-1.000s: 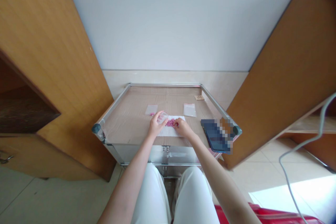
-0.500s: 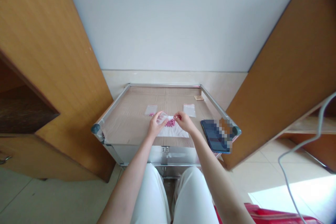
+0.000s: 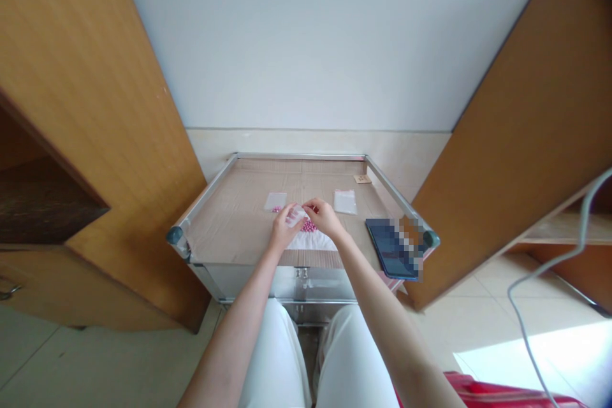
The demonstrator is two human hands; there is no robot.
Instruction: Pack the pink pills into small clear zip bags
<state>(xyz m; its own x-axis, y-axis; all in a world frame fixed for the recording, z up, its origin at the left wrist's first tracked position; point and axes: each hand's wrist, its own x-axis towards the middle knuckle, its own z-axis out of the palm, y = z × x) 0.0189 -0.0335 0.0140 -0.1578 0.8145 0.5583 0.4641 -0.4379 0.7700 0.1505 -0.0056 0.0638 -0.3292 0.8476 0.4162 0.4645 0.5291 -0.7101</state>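
Note:
My left hand [image 3: 284, 227] is closed on a small clear plastic bag [image 3: 297, 214], held above the table. Close beside it, at the bag's upper right edge, my right hand [image 3: 323, 217] has its fingers pinched together; what lies between them is too small to make out. Below both hands a heap of pink beads [image 3: 310, 225] lies on a white cloth or paper sheet [image 3: 313, 242]. Behind my left hand rests another clear bag [image 3: 276, 200] with a few pink beads at its lower edge. A stack of clear bags [image 3: 345, 201] lies behind my right hand.
A dark tablet or phone [image 3: 389, 248], partly pixelated, lies at the table's right edge. A small tan card [image 3: 362, 179] sits at the back right. Metal rails [image 3: 301, 155] border the brown tabletop [image 3: 224, 223]. Wooden cabinets [image 3: 157, 217] stand on both sides.
My right hand has moved left from above the beads to the edge of the bag in my left hand. My left hand has hardly moved and still holds the bag.

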